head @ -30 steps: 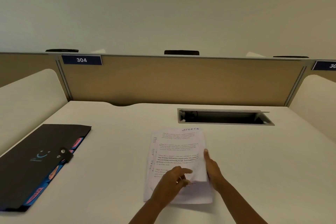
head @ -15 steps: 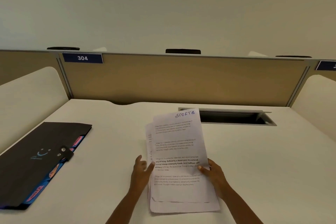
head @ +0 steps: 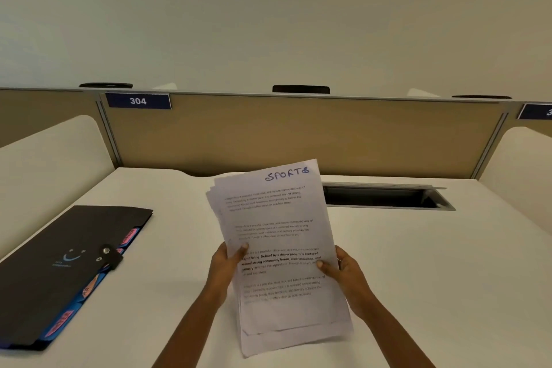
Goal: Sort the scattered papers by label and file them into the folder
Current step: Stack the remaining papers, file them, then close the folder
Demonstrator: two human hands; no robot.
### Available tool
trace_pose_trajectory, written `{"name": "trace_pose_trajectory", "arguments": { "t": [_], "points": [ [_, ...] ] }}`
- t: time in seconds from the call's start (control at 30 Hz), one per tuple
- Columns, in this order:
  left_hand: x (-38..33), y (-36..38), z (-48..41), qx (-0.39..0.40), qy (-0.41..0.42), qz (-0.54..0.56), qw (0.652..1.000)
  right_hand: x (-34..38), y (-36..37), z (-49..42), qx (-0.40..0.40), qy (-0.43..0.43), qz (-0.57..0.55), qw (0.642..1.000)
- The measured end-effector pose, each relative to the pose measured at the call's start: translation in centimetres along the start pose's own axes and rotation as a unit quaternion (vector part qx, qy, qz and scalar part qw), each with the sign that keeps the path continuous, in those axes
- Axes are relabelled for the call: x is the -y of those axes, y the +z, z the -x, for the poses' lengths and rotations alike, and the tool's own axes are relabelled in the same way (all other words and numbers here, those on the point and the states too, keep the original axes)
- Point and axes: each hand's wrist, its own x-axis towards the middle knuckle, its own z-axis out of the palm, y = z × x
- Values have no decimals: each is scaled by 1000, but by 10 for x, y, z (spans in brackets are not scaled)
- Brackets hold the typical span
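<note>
Papers (head: 277,251), top sheet headed "SPORTS", raised over desk (head: 418,278), pinched at both side edges by left hand (head: 224,270) and right hand (head: 343,275). Best squared first, then carried left toward closed folder (head: 62,266).

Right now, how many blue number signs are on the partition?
2: sign 304 on the partition's upper left, and a second sign at the far right, cut off by the frame edge.

Top paper (head: 277,236) — "SPORTS"; partition plate (head: 138,101) — "304".
</note>
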Motion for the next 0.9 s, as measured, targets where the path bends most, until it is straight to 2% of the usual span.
{"name": "trace_pose_trajectory", "arguments": {
  "t": [0.1, 0.23, 0.33, 0.4, 0.5, 0.63, 0.8, 0.9],
  "points": [
    [-17, 7, 6, 15, 69, -3, 997, 9, 7, -2, -2, -37, 38, 999],
    [-51, 15, 10, 12, 143, 4, 990, 29, 18, -6, -74, -124, 43, 989],
    [-79, 15, 14, 36, 228, 16, 973, 50, 25, -9, -66, -171, 46, 982],
    [-92, 13, 15, 49, 264, -1, 963, 61, 28, -9, -53, -205, 7, 977],
    [-100, 14, 17, 48, 262, 9, 964, 70, 30, -8, -87, -225, -19, 970],
    [-97, 16, 18, 20, 274, -45, 960, 76, 38, -5, -147, -247, 4, 958],
    [-103, 12, 22, -25, 310, -30, 950, 94, 45, -1, -152, -286, 23, 946],
    [-98, 5, 21, -24, 306, -22, 952, 95, 44, -2, -112, -268, 14, 957]
  ]
}}
